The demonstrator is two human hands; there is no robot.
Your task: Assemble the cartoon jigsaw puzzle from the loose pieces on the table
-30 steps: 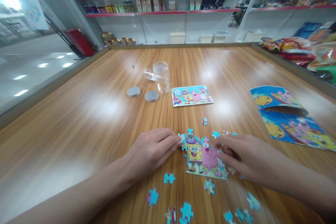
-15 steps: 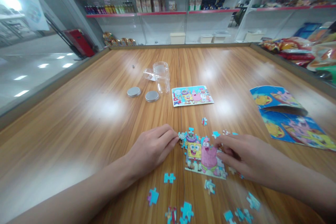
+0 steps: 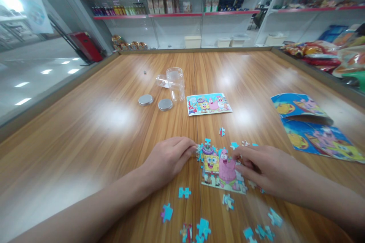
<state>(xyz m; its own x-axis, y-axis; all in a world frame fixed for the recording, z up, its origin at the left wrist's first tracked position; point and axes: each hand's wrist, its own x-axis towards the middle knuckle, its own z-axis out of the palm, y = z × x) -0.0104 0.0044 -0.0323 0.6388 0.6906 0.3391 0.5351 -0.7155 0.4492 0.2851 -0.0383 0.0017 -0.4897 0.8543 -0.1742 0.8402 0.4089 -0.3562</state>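
Note:
A partly joined cartoon jigsaw [image 3: 219,169] lies on the wooden table [image 3: 114,114] in front of me. My left hand [image 3: 168,157] rests at its upper left corner, fingers curled and pinched on a small piece at the edge. My right hand [image 3: 265,169] lies on the jigsaw's right side, fingers bent and pressing down on it. Loose blue pieces [image 3: 184,192] lie scattered near the front edge, and one more piece [image 3: 221,131] sits just beyond the jigsaw.
A small reference picture [image 3: 209,103] lies farther back, beside a clear jar [image 3: 175,83] and two round metal lids [image 3: 155,102]. Blue printed bags [image 3: 310,127] lie at the right. Snack packets [image 3: 327,53] crowd the right edge. Store shelves line the back.
My left hand has curled its fingers tighter at the jigsaw's upper left corner. The jigsaw has shifted slightly. My right hand has stayed in place.

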